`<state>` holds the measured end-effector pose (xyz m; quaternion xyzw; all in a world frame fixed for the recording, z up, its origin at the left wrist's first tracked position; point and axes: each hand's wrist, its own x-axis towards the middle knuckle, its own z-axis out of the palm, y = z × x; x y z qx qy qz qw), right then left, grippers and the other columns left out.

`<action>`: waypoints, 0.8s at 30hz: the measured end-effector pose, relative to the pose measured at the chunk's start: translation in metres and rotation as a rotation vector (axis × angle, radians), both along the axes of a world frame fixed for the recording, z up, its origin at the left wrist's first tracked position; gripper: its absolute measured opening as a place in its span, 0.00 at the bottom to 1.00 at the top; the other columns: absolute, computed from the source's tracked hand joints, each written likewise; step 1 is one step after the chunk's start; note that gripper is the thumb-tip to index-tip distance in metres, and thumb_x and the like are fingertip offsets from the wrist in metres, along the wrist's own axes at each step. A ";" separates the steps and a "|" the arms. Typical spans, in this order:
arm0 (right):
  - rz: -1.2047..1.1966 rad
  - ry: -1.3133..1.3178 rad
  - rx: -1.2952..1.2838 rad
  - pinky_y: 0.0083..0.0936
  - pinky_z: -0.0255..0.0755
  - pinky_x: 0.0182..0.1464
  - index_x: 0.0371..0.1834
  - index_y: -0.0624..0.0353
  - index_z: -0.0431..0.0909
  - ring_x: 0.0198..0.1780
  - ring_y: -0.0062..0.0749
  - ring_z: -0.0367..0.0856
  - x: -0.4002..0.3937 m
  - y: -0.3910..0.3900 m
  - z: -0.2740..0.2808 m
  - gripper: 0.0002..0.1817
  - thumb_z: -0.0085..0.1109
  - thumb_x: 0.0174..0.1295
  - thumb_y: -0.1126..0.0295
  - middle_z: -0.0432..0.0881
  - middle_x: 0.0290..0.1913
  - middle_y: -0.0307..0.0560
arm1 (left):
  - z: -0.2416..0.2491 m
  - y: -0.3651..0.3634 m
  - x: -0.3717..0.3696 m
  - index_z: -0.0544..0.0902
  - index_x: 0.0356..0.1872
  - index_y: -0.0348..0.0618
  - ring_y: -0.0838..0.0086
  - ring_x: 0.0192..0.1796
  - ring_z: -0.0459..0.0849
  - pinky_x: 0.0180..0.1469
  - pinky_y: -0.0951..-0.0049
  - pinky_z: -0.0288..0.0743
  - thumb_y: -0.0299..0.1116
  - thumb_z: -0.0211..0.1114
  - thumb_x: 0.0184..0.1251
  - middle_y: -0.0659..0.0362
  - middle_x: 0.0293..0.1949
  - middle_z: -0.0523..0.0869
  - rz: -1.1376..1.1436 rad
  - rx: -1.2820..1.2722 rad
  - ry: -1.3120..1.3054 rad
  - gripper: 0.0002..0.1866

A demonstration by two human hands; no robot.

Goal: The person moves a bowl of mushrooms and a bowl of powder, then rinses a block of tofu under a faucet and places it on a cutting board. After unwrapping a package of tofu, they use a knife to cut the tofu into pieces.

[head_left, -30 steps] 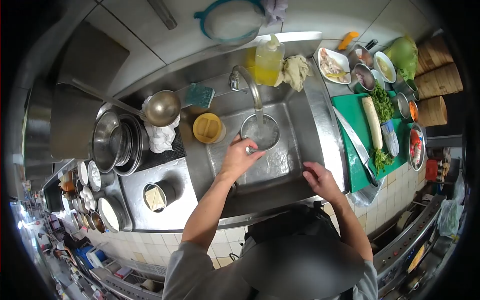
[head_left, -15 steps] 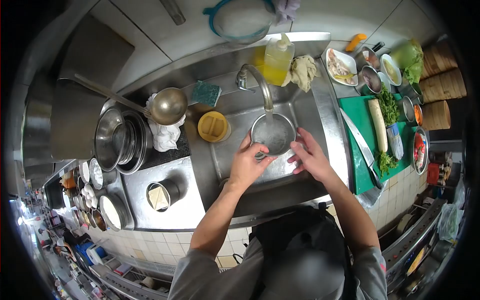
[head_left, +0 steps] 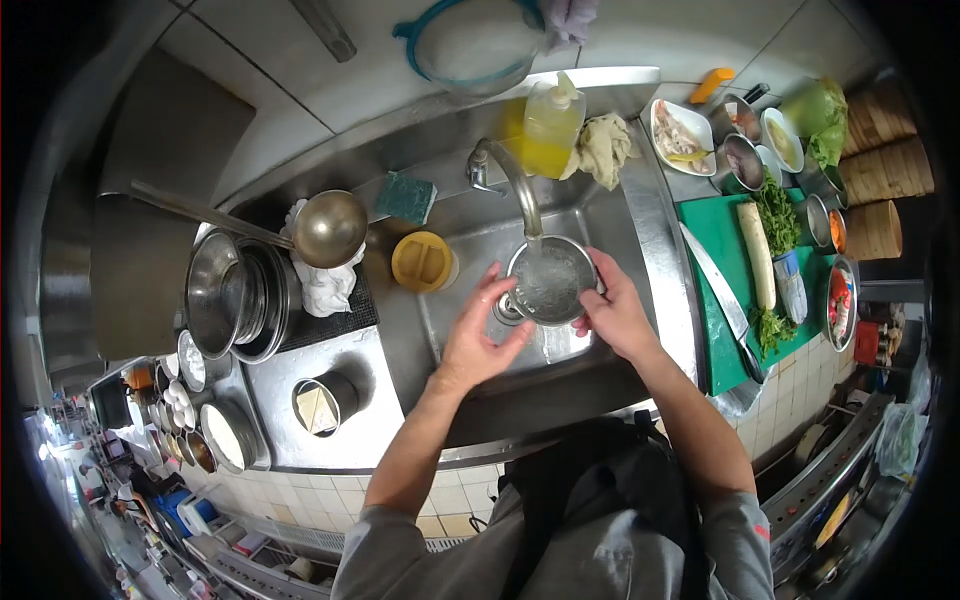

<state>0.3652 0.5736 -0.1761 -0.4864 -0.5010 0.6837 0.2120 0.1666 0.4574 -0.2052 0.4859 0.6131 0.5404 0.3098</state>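
A round metal bowl (head_left: 545,285) with water in it sits under the curved faucet (head_left: 522,195), whose stream runs into it. My right hand (head_left: 618,312) grips the bowl's right side, thumb at the rim and fingers behind. On the left, my left hand (head_left: 474,335) is open, thumb and fingers spread, fingertips close to the bowl's wall. Below both hands lies the steel sink (head_left: 470,220), with its round drain fitting (head_left: 506,310) partly covered by the bowl. A yellow-lidded container (head_left: 422,262) stands in the sink's left part.
Left of the sink are a ladle (head_left: 330,230) on a white cloth, stacked metal bowls (head_left: 215,295) and a metal pot (head_left: 340,398) with pale blocks. A soap bottle (head_left: 550,130) stands behind. At right, a knife (head_left: 718,285) and white radish (head_left: 757,255) lie on a green board (head_left: 708,225).
My left hand has let go of the bowl and spread its fingers. My right hand has closed on the bowl's right side. The bowl has shifted slightly down and right.
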 end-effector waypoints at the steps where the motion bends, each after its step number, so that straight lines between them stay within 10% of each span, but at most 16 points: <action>1: -0.004 -0.004 -0.007 0.28 0.84 0.28 0.82 0.63 0.60 0.28 0.32 0.87 0.008 0.001 0.002 0.34 0.48 0.71 0.82 0.83 0.56 0.58 | -0.003 0.006 -0.013 0.82 0.64 0.41 0.52 0.74 0.80 0.70 0.61 0.77 0.21 0.78 0.60 0.43 0.71 0.81 -0.036 0.037 0.111 0.29; 8: -0.281 0.016 0.039 0.26 0.80 0.25 0.82 0.66 0.60 0.25 0.29 0.83 0.085 0.024 0.018 0.36 0.47 0.67 0.84 0.81 0.60 0.55 | -0.021 0.112 -0.048 0.68 0.80 0.37 0.49 0.81 0.69 0.82 0.50 0.62 0.31 0.67 0.68 0.45 0.81 0.68 -0.098 -0.150 1.162 0.38; 18: -0.722 0.066 0.195 0.26 0.82 0.28 0.80 0.64 0.62 0.29 0.30 0.85 0.171 0.107 0.010 0.34 0.46 0.67 0.84 0.82 0.53 0.52 | -0.073 0.130 -0.063 0.63 0.83 0.37 0.48 0.84 0.63 0.85 0.44 0.53 0.31 0.65 0.67 0.47 0.82 0.67 -0.185 -0.113 1.508 0.42; 24: -0.844 0.047 0.232 0.27 0.83 0.29 0.79 0.63 0.63 0.31 0.32 0.85 0.201 0.125 -0.015 0.33 0.48 0.68 0.83 0.82 0.52 0.53 | -0.041 0.079 -0.051 0.65 0.82 0.40 0.40 0.84 0.57 0.85 0.36 0.44 0.33 0.69 0.67 0.35 0.84 0.57 -0.226 -0.284 1.151 0.42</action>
